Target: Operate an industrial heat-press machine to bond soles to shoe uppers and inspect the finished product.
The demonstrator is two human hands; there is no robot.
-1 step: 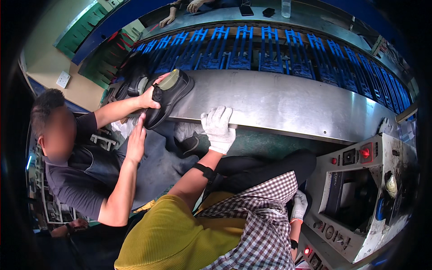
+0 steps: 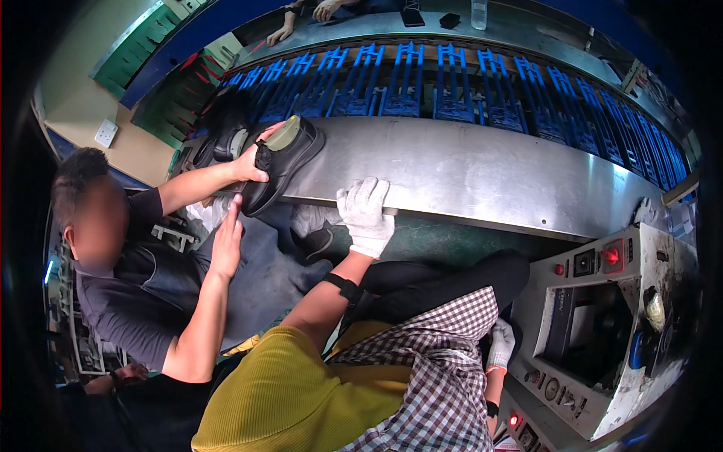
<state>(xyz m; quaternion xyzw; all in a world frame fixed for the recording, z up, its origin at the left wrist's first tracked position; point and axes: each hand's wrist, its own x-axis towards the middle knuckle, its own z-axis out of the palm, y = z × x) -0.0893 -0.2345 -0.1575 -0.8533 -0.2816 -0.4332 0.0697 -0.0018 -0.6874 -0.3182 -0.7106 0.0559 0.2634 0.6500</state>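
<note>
My left hand (image 2: 367, 218), in a white knit glove, rests on the front edge of the steel bench (image 2: 452, 162). Its fingers lie over the top, holding nothing. My right hand (image 2: 500, 343), also gloved, is low beside my leg and close to the grey machine (image 2: 538, 316); its fingers are mostly hidden. On my left, a co-worker grips a black shoe (image 2: 295, 162) with an olive upper part at the bench's edge. The co-worker's other hand (image 2: 227, 245) is raised flat just below that shoe.
Another dark shoe (image 2: 226, 142) lies behind the held one. Blue metal racks (image 2: 407, 79) line the bench's far side. Beyond them, another person's hands (image 2: 280, 35), a phone (image 2: 412, 18) and a bottle (image 2: 479, 13) are at a far table. The machine carries a red switch (image 2: 612, 256).
The co-worker's raised hand has dropped very slightly away from the shoe. My own hands have not moved.
</note>
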